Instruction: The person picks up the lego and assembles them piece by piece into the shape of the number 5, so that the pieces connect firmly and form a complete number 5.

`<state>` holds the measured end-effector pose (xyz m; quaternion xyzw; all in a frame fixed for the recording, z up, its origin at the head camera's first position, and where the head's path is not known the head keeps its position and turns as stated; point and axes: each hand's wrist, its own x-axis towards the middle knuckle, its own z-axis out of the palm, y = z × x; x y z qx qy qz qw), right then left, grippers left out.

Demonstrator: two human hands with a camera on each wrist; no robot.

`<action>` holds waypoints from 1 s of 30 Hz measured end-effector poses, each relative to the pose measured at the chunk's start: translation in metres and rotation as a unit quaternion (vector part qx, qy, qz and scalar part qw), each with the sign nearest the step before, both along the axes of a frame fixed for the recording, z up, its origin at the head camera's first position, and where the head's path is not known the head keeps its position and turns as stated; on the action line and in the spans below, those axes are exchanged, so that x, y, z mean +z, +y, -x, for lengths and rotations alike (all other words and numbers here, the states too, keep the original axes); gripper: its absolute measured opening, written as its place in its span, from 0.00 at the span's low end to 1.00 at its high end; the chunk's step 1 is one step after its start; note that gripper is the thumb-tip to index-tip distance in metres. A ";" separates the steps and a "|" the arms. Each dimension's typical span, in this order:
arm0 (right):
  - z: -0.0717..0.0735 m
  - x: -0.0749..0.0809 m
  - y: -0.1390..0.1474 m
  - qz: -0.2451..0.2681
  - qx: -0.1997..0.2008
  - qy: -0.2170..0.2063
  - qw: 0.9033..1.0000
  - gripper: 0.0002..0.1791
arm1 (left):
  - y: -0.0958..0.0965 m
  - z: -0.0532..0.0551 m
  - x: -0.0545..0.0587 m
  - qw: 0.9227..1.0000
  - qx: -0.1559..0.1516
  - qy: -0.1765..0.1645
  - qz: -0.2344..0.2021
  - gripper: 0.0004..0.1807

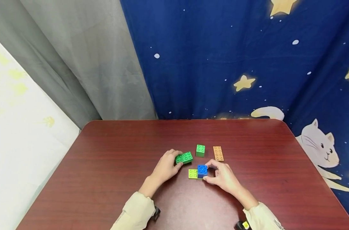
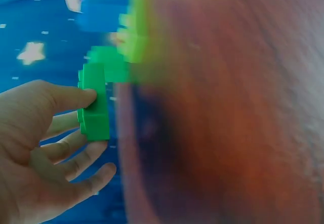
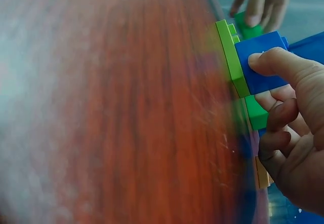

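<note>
A long dark green building block (image 1: 184,157) with two rows of studs is pinched between the thumb and fingers of my left hand (image 1: 166,166). My right hand (image 1: 224,176) pinches a square blue block (image 1: 202,171) from its right side, thumb on the near face in the right wrist view. That blue block sits on the right half of a flat lime-green plate (image 1: 193,173), whose left studs stay uncovered. Just behind, a small bright green block (image 1: 200,150) stands on the table. To its right lies a flat orange plate (image 1: 218,153), beyond my right fingers.
The dark red-brown wooden table (image 1: 111,153) has rounded far corners. Behind it hang a grey curtain (image 1: 105,64) and a blue curtain (image 1: 209,57) with stars and a white cat. A pale cloth (image 1: 22,134) hangs along the left side.
</note>
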<state>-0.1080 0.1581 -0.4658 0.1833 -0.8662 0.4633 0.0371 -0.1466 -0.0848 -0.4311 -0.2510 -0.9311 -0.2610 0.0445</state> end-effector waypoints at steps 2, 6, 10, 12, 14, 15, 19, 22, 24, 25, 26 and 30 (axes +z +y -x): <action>0.000 -0.001 0.001 0.001 0.001 -0.001 1.000 0.19 | 0.000 -0.003 0.007 1.000 -0.009 -0.004 -0.023 0.18; 0.000 -0.002 0.001 0.006 0.003 -0.003 1.000 0.18 | 0.001 -0.007 0.016 0.998 -0.037 0.000 -0.041 0.18; 0.001 -0.002 0.001 0.004 0.010 0.006 1.000 0.18 | 0.002 -0.008 0.018 0.998 -0.061 0.004 -0.034 0.17; 0.001 -0.002 0.001 0.004 0.015 0.009 1.000 0.18 | 0.001 -0.009 0.018 0.997 -0.072 0.003 -0.029 0.17; 0.001 -0.002 0.001 0.005 0.018 0.009 1.000 0.18 | 0.002 -0.010 0.019 0.996 -0.084 0.003 -0.028 0.18; 0.001 -0.002 0.001 0.006 0.019 0.008 1.000 0.18 | 0.003 -0.010 0.019 0.996 -0.089 0.004 -0.027 0.18; 0.001 -0.002 0.001 0.012 0.015 0.009 1.000 0.18 | 0.006 -0.011 0.019 0.994 -0.106 0.012 -0.032 0.17; 0.001 -0.001 0.001 0.014 0.013 0.010 1.000 0.18 | 0.008 -0.012 0.019 0.993 -0.114 0.017 -0.036 0.17; 0.001 -0.002 0.001 0.014 0.014 0.010 1.000 0.18 | 0.010 -0.012 0.019 0.992 -0.118 0.018 -0.038 0.17; 0.001 -0.002 0.001 0.013 0.014 0.009 1.000 0.17 | 0.010 -0.013 0.018 0.992 -0.120 0.018 -0.039 0.17; 0.001 -0.002 0.001 0.013 0.014 0.007 1.000 0.17 | 0.011 -0.013 0.017 0.991 -0.124 0.017 -0.040 0.17; 0.000 -0.003 0.001 0.011 0.014 0.000 1.000 0.17 | 0.013 -0.015 0.014 0.989 -0.139 0.020 -0.046 0.17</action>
